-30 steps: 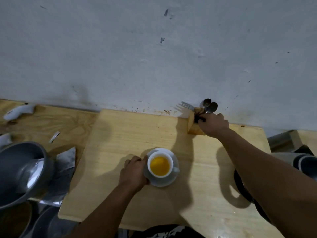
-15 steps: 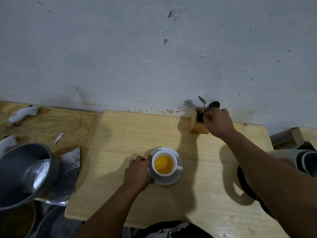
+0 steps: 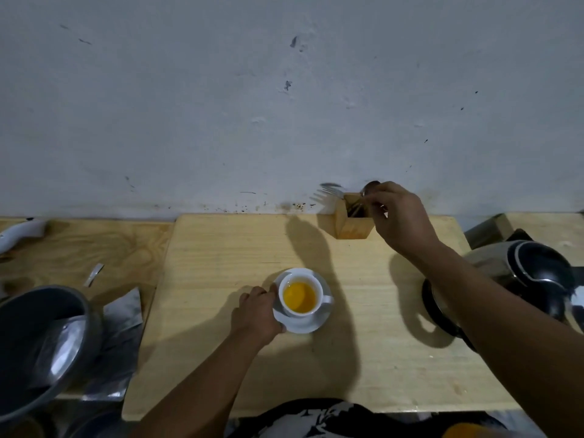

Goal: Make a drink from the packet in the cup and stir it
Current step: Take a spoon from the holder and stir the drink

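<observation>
Fingers (image 3: 376, 205) pinching a spoon (image 3: 370, 186) over pale wooden board (image 3: 363, 358), scuffed wall (image 3: 284, 105) behind.

Cup of orange drink on a wooden board, both hands in frame.

Centre: white cup (image 3: 301, 297) with orange liquid, on a white saucer (image 3: 311, 325); left hand (image 3: 256, 314) touching the saucer's left rim. Upper right of centre: wooden cutlery box (image 3: 352, 227) against the wall, fork (image 3: 328, 194) leaning out leftward; right hand (image 3: 399, 216) pinching a spoon (image 3: 370, 186) above the box. Pale board (image 3: 316, 374) underneath. Lower left: grey metal pot (image 3: 41, 346). Right edge: dark kettle (image 3: 518, 279).
</observation>
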